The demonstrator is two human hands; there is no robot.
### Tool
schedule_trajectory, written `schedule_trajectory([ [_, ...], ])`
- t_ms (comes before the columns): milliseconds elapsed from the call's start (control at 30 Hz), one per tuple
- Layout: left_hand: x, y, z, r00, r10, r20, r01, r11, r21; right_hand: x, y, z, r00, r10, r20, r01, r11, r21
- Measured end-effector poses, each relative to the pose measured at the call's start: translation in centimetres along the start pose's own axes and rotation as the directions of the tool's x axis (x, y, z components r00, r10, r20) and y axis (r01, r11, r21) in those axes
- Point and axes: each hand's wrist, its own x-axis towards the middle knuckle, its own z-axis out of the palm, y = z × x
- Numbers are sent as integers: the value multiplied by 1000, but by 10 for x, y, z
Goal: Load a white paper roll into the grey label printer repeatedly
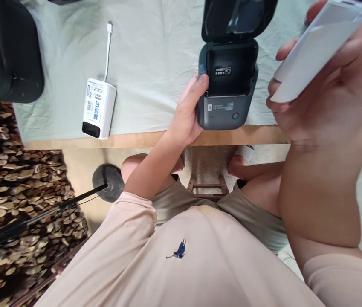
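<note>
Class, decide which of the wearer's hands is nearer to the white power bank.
Left. The left hand grips the open dark device, to the right of the white power bank. The right hand, holding white paper, is farther right, beyond that device.

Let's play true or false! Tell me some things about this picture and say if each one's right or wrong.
1. The left hand holds the black device. True.
2. The device's lid is shut. False: the lid is open.
3. The right hand holds white paper. True.
4. The power bank is on someone's knee. False: the power bank lies on the cloth.
5. The cable is white. True.
</note>
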Motion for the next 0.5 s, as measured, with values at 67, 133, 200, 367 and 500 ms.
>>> schedule_trajectory([
  [67,0,2,1,999,-8,-41,7,1000,-20,4,8,-1,997,61,-37,-58,996,74],
  [133,0,4,2,998,-24,-53,22,999,-39,6,16,0,993,44,-106,-35,995,90],
  [200,-1,5,2,999,-25,-27,23,999,-43,6,24,2,990,29,-141,-20,998,61],
  [367,-1,6,1,1000,-16,25,18,997,-70,0,30,4,994,68,-81,-78,988,-132],
  [500,-1,6,-2,995,11,99,-4,997,-73,-3,30,3,994,24,-109,-62,930,-362],
])
